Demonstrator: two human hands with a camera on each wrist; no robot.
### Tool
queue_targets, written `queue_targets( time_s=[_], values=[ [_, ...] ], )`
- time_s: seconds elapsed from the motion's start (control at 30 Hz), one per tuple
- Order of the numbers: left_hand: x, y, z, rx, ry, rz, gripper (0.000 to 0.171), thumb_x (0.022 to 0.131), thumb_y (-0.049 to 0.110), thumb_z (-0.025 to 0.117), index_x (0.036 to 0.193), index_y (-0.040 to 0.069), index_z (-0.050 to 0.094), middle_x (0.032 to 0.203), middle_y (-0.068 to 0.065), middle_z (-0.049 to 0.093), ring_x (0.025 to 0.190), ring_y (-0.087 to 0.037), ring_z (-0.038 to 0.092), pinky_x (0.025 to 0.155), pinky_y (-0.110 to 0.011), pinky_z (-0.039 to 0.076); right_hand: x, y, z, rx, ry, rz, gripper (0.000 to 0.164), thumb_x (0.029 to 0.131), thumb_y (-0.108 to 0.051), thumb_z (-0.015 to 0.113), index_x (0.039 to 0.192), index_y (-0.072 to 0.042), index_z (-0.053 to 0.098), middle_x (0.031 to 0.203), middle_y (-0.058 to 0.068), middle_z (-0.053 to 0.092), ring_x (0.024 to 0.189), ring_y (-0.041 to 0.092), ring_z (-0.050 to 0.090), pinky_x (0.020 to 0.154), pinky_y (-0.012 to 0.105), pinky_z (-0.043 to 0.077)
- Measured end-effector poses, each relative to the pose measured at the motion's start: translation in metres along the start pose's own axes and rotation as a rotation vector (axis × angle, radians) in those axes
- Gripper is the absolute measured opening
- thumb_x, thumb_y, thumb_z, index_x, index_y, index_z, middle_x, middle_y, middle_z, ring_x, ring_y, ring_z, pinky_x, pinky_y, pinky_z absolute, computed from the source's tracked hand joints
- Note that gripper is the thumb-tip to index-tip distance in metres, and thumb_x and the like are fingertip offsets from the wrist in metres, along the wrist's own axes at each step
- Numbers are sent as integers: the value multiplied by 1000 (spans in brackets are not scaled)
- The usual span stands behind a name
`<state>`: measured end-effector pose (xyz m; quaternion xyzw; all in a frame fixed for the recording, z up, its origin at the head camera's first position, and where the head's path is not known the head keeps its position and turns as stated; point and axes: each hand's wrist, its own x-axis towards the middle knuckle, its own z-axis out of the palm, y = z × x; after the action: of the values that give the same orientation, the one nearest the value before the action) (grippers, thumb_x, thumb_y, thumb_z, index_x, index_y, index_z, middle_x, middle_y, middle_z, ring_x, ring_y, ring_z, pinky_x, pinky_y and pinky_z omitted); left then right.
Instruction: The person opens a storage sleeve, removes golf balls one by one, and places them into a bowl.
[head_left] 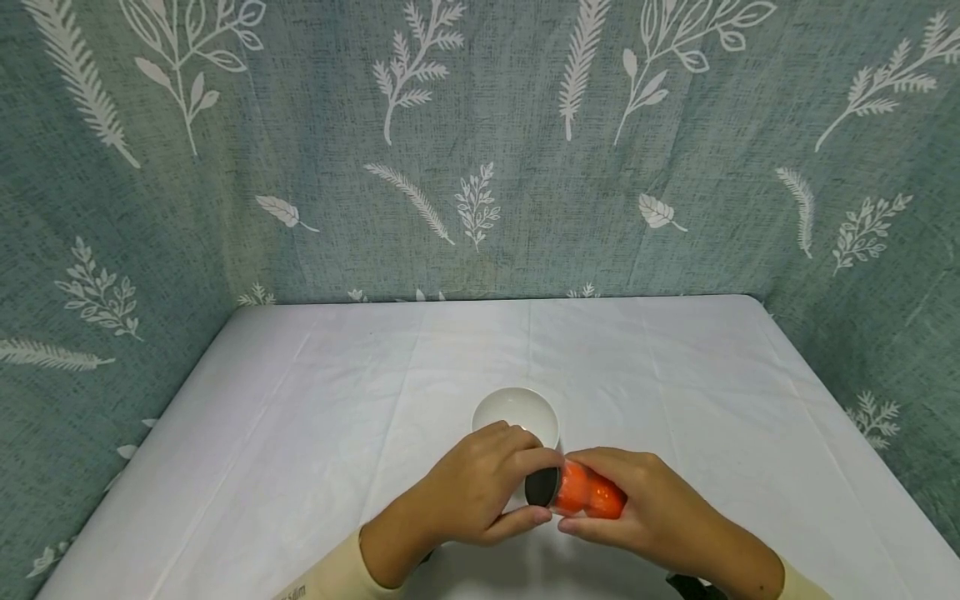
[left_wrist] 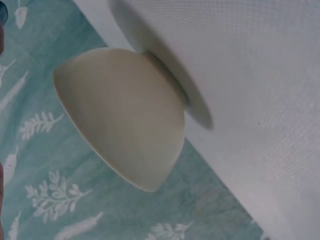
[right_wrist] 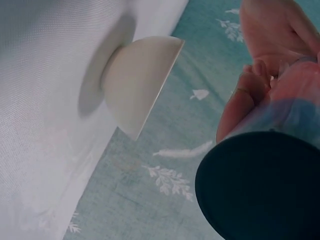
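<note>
The orange item point(head_left: 588, 492) sits between the two hands, held up in front of the person and lying roughly sideways. Its black round end point(head_left: 542, 486) points toward the left hand point(head_left: 480, 483), whose grip is closed about that end: the fingers arch over the top, the thumb lies along the underside, and the black face shows in the gap between. The right hand point(head_left: 648, 500) grasps the orange part from the other side — fingers above, thumb below — so the length between the two grips stays visible, glossy and pinched in at its middle. How far the item reaches into the right palm is hidden.

From the right wrist, a dark disc point(right_wrist: 260, 185) fills the lower right corner, with a see-through, pinkish section beyond it and fingers point(right_wrist: 244, 95) against that section. The left wrist view catches only slivers of skin at its left edge.

A white bowl point(head_left: 517, 407) stands upright on the worktop point(head_left: 315, 433), just beyond the left hand, which covers part of it from above; both wrist cameras show it tipped over only because they are turned. Pale sleeves point(head_left: 337, 571) cover the forearms. Behind the white-covered worktop hangs a grey-green, leaf-printed cloth point(head_left: 517, 108).
</note>
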<state>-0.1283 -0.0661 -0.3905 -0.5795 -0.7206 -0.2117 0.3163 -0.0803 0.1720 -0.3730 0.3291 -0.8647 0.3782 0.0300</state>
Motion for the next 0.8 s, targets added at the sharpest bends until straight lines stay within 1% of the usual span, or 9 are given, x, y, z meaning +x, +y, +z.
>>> queue_targets(
  time_s=[0.13, 0.23, 0.4, 0.57, 0.67, 0.8],
  values=[
    [0, 2, 0, -15, -23, -15, 45, 108, 46, 32, 128, 7, 41, 94, 0, 59, 79, -8, 55, 78, -19, 49, 0, 1, 0, 10, 1, -6, 42, 85, -43, 79, 118, -19, 67, 105, -5, 72, 78, -2, 59, 63, 19, 55],
    [-1, 4, 0, -26, -47, -46, 45, 108, 47, 29, 129, 8, 38, 92, 1, 58, 76, -8, 52, 76, -18, 47, 0, 1, 2, -4, 22, -18, 43, 85, -42, 79, 118, -19, 67, 106, -5, 72, 79, -2, 59, 65, 19, 55],
    [-2, 6, 1, -18, -60, -83, 48, 108, 46, 24, 131, 6, 37, 92, 0, 57, 73, -9, 49, 70, -17, 44, 0, 3, 5, -86, 104, -93, 44, 82, -39, 82, 118, -19, 68, 102, -6, 72, 77, -3, 58, 63, 14, 52],
    [-2, 5, 2, -25, -46, -97, 49, 108, 44, 24, 130, 3, 39, 95, -2, 60, 78, -10, 54, 75, -18, 47, 1, 6, 8, -178, 183, -169, 45, 82, -40, 83, 117, -16, 68, 100, -4, 73, 75, -3, 59, 62, 9, 48],
    [-2, 5, 3, -37, -46, -119, 49, 108, 44, 25, 130, 2, 40, 97, -2, 62, 81, -11, 56, 78, -19, 49, 1, 8, 9, -227, 218, -191, 46, 83, -43, 81, 115, -14, 68, 99, -2, 73, 74, -1, 60, 62, 8, 48],
    [-3, 6, 4, -52, -54, -162, 49, 109, 43, 23, 129, 2, 41, 99, -2, 62, 82, -10, 55, 79, -19, 48, 2, 10, 11, -277, 242, -193, 47, 84, -48, 78, 114, -13, 69, 99, -1, 74, 74, 1, 62, 62, 9, 49]
  ],
)
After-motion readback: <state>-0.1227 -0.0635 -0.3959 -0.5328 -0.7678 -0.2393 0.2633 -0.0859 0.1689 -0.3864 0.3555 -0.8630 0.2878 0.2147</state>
